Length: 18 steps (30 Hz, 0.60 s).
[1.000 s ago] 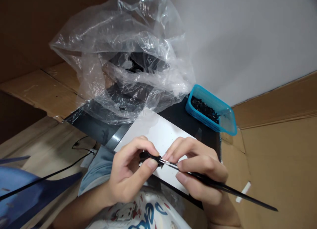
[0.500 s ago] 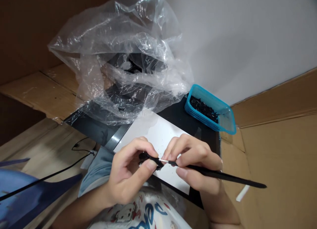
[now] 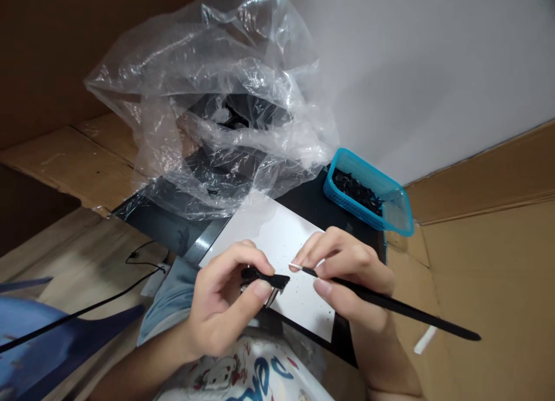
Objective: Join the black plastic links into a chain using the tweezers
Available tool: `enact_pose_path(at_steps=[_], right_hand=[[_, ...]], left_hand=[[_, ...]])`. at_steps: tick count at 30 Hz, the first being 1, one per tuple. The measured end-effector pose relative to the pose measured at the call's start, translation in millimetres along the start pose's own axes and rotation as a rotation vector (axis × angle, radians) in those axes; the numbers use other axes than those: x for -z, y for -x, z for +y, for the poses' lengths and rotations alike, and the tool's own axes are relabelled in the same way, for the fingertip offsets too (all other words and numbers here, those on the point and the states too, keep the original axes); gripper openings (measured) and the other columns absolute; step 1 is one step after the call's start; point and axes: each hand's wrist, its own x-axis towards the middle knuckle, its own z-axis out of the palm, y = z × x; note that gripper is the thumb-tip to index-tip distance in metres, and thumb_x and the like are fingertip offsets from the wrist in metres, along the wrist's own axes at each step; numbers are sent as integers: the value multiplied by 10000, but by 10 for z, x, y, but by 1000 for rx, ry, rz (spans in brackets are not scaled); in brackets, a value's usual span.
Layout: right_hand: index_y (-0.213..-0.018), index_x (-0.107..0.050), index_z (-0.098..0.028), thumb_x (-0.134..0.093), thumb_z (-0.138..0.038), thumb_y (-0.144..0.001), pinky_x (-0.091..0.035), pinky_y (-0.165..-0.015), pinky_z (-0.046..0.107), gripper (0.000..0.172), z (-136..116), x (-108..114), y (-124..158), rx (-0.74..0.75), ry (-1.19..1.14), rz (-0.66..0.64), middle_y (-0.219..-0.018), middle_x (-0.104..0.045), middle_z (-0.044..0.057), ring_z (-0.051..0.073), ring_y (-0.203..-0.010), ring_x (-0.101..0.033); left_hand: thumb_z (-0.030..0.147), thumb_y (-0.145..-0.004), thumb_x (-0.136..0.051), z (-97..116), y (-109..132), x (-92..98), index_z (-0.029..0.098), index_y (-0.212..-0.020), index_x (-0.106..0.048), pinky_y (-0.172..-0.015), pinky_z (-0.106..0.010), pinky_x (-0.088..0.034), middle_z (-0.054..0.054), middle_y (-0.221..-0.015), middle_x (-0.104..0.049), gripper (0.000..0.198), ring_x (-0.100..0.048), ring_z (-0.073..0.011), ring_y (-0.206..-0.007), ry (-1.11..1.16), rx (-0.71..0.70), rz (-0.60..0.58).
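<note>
Over the white sheet, my left hand [image 3: 229, 302] is closed, pinching a small black part [image 3: 276, 281] between thumb and fingers. Its flat end sticks out to the right; the rest is partly hidden by the fingers. My right hand [image 3: 353, 276] is closed round a slim black-handled tool [image 3: 403, 311]. Its narrow, bright metal tip points left and stays a little apart from the black part's end. The long handle runs out to the lower right past the hand. Whether the tip is a blade, I cannot tell. Tiny dark specks dot the white sheet [image 3: 264, 227] beneath.
A blue plastic basket [image 3: 368, 223] with many small black pieces stands at the back right of the dark table [image 3: 299, 203]. A large clear plastic bag [image 3: 225, 71] with dark things inside fills the back left. Cardboard [image 3: 494, 262] lines the right; a black cable [image 3: 99, 300] crosses the left.
My right hand has drawn the tool right and slightly up, so its tip has left the black part. More of that part's end now shows. My left hand has barely moved.
</note>
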Motion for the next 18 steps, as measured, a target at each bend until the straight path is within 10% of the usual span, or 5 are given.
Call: enact_pose_path(at_steps=[12,18], right_hand=[[-743,-469,-205,-496,-191,-834,-355,-741,338,96,1085,-60,-149,-186,773,-418,-755,-513,32,208,-807,-430],[-899,-569,-220,-537,-326,-846,-430,-742,325,123,829,98,-176,-345,369,-67,-805,-586,7,183,-799,-554]], left_hand=[[260,-913,-544,-204,182,367,212,-951,-623,-677,-249,-396,-44,-835,-528,100,-484,-174,-787,-82,117,144],[227,-891,-580,-154,92,325,203,-984,-591,-618,-212,-426,-31,-821,-549,97,-532,-148,-725,-164,139,98]])
